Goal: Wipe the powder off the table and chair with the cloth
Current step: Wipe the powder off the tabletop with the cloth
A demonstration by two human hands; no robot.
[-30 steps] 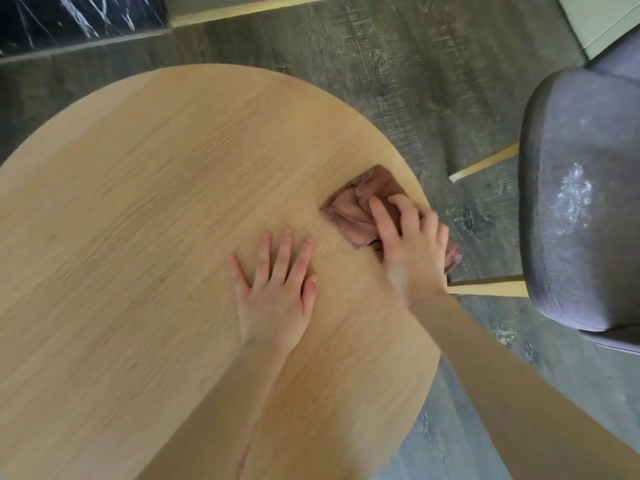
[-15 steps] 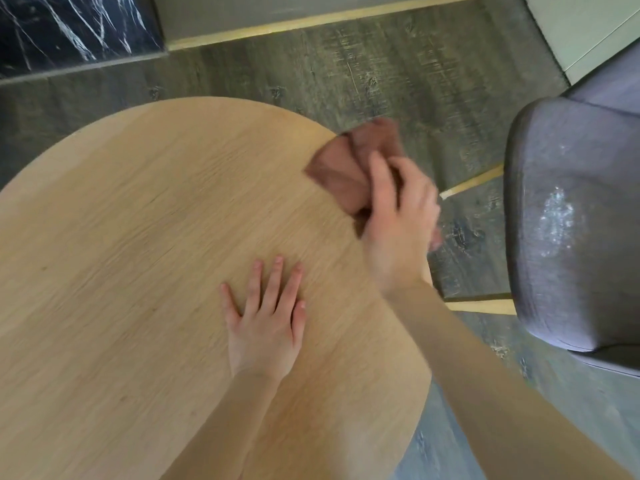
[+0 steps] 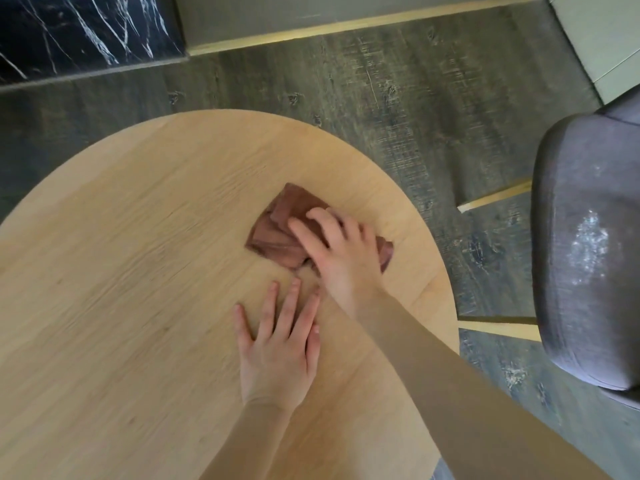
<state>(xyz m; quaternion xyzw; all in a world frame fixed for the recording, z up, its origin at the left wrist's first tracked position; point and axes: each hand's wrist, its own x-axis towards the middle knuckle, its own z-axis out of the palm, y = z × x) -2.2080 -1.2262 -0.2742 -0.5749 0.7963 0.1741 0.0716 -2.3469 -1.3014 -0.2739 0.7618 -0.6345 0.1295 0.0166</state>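
A round light wooden table [image 3: 138,254] fills the left and middle of the view. A folded brown cloth [image 3: 277,233] lies on its right part, pressed flat under my right hand [image 3: 343,254], whose fingers spread over it. My left hand [image 3: 280,348] rests palm down on the tabletop just below, fingers apart, holding nothing. I see no powder on the table. A grey upholstered chair [image 3: 581,306] stands at the right, with a white powder patch [image 3: 588,247] on its seat.
Dark wood-look floor [image 3: 398,98] surrounds the table. The chair's pale wooden legs [image 3: 498,329] reach toward the table's right edge. A black marble-patterned surface [image 3: 69,32] sits at the top left, and a pale wall panel [image 3: 606,39] at the top right.
My right hand swept the cloth up toward the table's far right edge, then came back inward onto the tabletop. The left hand stayed flat in place.
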